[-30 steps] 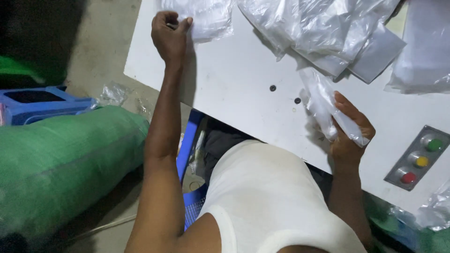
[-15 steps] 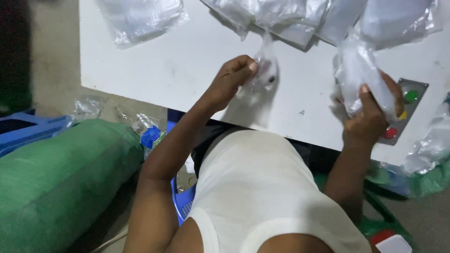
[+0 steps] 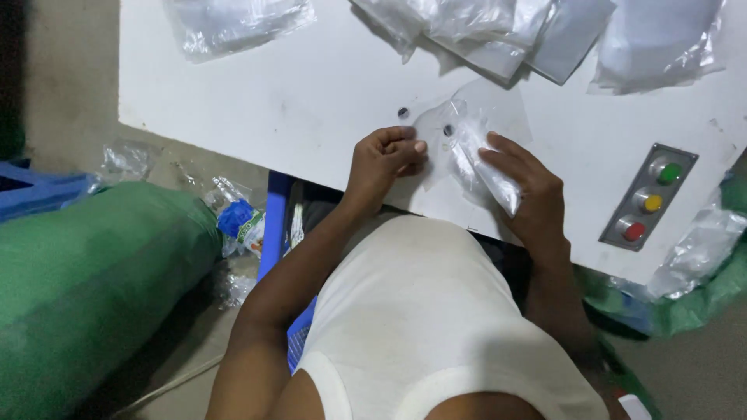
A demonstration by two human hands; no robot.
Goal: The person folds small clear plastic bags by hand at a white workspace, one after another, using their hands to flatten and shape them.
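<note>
Dim work area w/ a bare concrete floor [image 3: 70, 93]; a flat white worktable [image 3: 272, 101] fills the upper part of the view, its near edge running diagonally down to the right. Far left on the floor lies a big green woven sack [image 3: 85, 288], w/ a blue plastic crate [image 3: 39, 190] just behind it and crumpled plastic scraps [image 3: 233, 222] betw. the sack and the table edge.

On the table's top-left sits a clear plastic bag w/ white contents [image 3: 233, 23]. A heap of clear plastic bags [image 3: 482, 31] lies along the top centre, and another clear bag [image 3: 661, 43] at top right.

The left hand [image 3: 381, 159] comes up from below, forearm angled up and to the right, wrist over the table edge. Fingers are curled in, tips pinched on the left edge of a small clear plastic pouch [image 3: 467, 140] that lies flat on the table near its front edge, beside two small dark holes. The right hand [image 3: 529, 187] reaches in from the lower right, palm down, fingers stretched out flat to the left, pressing on the pouch's right part; a bunched bit of film shows under the palm. Whether it grips or only presses, can't tell.

Right of that hand, a grey control panel w/ green, yellow and red round buttons [image 3: 647, 198] is set into the table. More crumpled clear film [image 3: 700, 245] hangs off the right edge.
</note>
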